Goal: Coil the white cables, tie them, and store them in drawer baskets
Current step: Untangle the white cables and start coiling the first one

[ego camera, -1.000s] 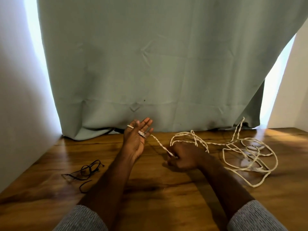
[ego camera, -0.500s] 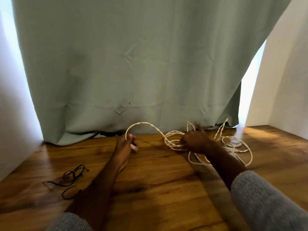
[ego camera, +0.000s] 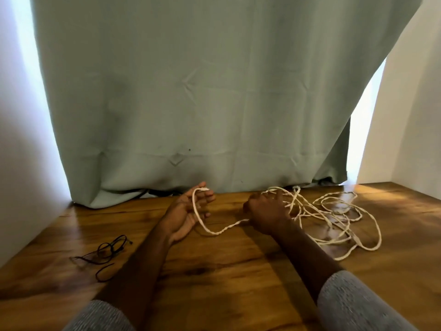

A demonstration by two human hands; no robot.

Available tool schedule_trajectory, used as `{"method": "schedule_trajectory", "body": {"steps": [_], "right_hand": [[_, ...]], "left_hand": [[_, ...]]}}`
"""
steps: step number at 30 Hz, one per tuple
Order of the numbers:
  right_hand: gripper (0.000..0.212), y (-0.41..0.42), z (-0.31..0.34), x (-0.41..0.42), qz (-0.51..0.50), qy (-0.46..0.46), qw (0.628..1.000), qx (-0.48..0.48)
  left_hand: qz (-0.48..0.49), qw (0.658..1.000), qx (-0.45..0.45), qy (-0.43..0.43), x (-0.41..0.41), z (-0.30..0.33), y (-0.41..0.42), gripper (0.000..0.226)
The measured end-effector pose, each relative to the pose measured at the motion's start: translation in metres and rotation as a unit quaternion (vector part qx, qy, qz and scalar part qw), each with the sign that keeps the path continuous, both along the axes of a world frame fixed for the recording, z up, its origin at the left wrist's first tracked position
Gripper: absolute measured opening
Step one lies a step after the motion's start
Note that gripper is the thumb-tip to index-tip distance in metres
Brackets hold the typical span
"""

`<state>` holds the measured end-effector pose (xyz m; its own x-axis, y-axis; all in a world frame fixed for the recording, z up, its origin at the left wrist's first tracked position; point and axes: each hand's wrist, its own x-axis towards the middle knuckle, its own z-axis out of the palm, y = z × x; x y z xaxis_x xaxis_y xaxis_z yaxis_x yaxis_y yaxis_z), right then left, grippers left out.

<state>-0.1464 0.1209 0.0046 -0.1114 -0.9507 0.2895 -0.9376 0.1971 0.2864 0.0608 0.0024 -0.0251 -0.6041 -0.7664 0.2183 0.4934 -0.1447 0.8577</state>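
Note:
A long white twisted cable (ego camera: pixel 334 218) lies in loose tangled loops on the wooden table (ego camera: pixel 238 271), right of centre. My left hand (ego camera: pixel 188 211) is palm up with its fingers raised, and the cable's end is pinched at the fingertips, one strand draping down across the palm. From there the strand sags to the table and runs to my right hand (ego camera: pixel 267 212), which is closed around the cable at the near edge of the tangle. No drawer basket is in view.
Black-framed glasses (ego camera: pixel 107 250) lie on the table at the left, with a short black cord just below them. A grey-green curtain (ego camera: pixel 191 103) hangs behind the table and touches its back edge. White walls stand on both sides.
My left hand has turned palm up and the cable now drapes over it. The arch of cable between the hands has dropped to the table. My right hand pulled back toward me.

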Motion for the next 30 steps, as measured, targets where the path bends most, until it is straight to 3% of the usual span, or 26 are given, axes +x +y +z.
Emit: {"method": "schedule_trajectory", "body": {"steps": [3, 6, 9, 11, 14, 17, 20, 22, 26, 30], "right_hand": [[0.038, -0.004, -0.007, 0.027, 0.033, -0.101, 0.986, -0.126], [0.02, -0.007, -0.014, 0.053, 0.071, -0.328, 0.908, -0.249], [0.03, -0.004, -0.023, 0.067, 0.151, -0.498, 0.837, -0.167], [0.026, 0.002, -0.027, 0.071, 0.196, -0.551, 0.806, -0.089], [0.025, -0.001, -0.037, 0.066, 0.208, -0.494, 0.843, -0.035], [0.021, -0.005, -0.043, 0.061, 0.222, -0.424, 0.877, -0.052], [0.017, -0.007, -0.038, 0.052, 0.261, -0.416, 0.862, -0.124], [0.025, -0.008, -0.027, 0.044, 0.29, -0.404, 0.846, -0.194], [0.026, -0.019, -0.013, 0.027, 0.312, -0.382, 0.839, -0.232], [0.023, -0.031, -0.012, 0.024, 0.281, -0.432, 0.804, -0.295]], "left_hand": [[-0.066, 0.991, 0.073, 0.085, 0.004, 0.005, -0.002, 0.045], [-0.002, 0.996, 0.07, 0.054, -0.004, 0.006, 0.0, 0.028], [0.058, 0.997, 0.051, 0.027, -0.013, 0.005, 0.0, 0.007], [0.056, 0.995, 0.068, 0.039, -0.015, 0.006, -0.003, 0.014], [0.018, 0.996, 0.08, 0.032, -0.015, 0.01, 0.001, 0.026], [0.033, 0.997, 0.063, -0.001, -0.015, 0.01, 0.005, 0.03], [0.165, 0.97, -0.088, -0.154, -0.019, 0.003, -0.003, 0.022], [0.195, 0.946, -0.169, -0.196, -0.018, -0.002, -0.006, 0.035], [-0.01, 0.988, -0.074, -0.133, -0.011, 0.003, 0.01, 0.054], [-0.179, 0.983, -0.008, -0.048, -0.015, 0.023, 0.031, 0.046]]}}
